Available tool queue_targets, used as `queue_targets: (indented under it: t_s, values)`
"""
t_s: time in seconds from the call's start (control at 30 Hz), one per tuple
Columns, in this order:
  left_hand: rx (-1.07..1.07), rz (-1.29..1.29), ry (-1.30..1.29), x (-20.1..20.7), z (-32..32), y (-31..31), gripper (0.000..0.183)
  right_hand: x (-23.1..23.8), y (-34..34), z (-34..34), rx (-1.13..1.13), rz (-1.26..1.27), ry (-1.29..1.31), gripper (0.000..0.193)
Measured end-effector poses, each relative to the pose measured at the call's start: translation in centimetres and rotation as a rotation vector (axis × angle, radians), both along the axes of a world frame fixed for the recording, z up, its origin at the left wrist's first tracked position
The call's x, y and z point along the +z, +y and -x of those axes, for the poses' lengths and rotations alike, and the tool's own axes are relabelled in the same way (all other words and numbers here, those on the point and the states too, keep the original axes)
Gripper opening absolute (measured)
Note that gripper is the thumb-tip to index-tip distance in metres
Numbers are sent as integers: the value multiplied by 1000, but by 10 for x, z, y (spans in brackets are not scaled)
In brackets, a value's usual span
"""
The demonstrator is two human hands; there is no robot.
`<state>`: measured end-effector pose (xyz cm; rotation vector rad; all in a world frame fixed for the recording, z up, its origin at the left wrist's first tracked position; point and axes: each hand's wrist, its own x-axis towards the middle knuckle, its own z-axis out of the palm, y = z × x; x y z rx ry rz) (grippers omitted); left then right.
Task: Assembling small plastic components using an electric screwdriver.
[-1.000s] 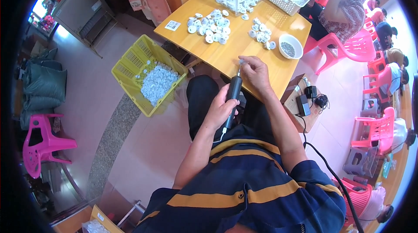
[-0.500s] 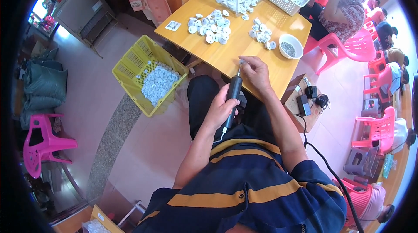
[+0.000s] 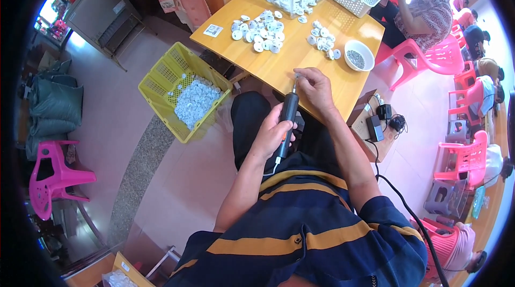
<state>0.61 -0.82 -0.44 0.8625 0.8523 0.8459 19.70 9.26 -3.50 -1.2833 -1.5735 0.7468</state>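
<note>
left hand (image 3: 271, 135) grips a slim black electric screwdriver (image 3: 286, 122); right hand (image 3: 315, 89), at one o'clock, pinches its tip over the smooth wooden worktop (image 3: 284, 64).

A basket (image 3: 161, 80) of discs sits left of the table (image 3: 284, 64); a bowl (image 3: 358, 56) rests on its right part.

A pale pink tiled floor (image 3: 107, 126) is extending across the room, with a grey speckled strip (image 3: 142, 166) curving through it. A wooden table (image 3: 354, 86) is standing at the centre. Pink plastic chairs (image 3: 466, 158) are lining the right side, and another pink chair (image 3: 51, 171) is sitting at the left. A grey metal cabinet (image 3: 99, 10) is standing at upper left. Daylight is falling on the floor beside it.
</note>
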Motion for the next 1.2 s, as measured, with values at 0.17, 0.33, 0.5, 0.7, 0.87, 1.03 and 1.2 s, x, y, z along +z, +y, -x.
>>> queue_targets:
  t_s: [0.17, 0.33, 0.5, 0.7, 0.87, 1.03, 1.2]
  values:
    - [-20, 62, -45, 2, 2, -1, 54, 2, -1, 0, 25, -61, -45, 24]
    - [-26, 84, -75, 4, 3, -1, 52, 4, -1, 1, 29, -81, -73, 25]
    - [-37, 83, -98, 1, 5, 0, 52, 4, 0, -1, 55, -91, -75, 25]
    - [-35, 93, -120, 1, 7, 1, 50, 4, -1, 0, 56, -100, -62, 24]
    - [-45, 92, -140, 0, 8, 2, 50, 3, 1, -1, 66, -113, -74, 23]
    - [-43, 82, -126, 1, 11, 3, 50, 3, 0, -1, 86, -95, -99, 23]
    - [-50, 98, -171, 0, 12, 4, 50, 6, -1, -1, 89, -105, -115, 23]
